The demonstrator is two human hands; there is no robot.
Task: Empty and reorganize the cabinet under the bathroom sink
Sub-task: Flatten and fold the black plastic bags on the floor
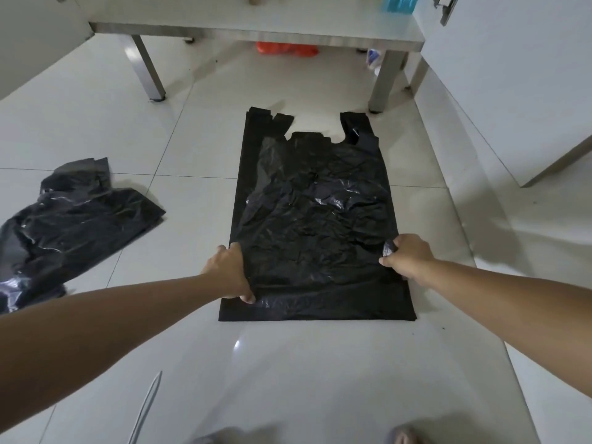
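While bare tile floor (179, 139) surrounds the flat black bag (317, 219), my left hand (229, 274) and right hand (407, 256) pinch its opposite side edges, arms outstretched.

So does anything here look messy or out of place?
Yes. A second black bag lies crumpled on the floor to the left, unlike the flat black bag both hands hold. An orange bag is shoved under the low bench.
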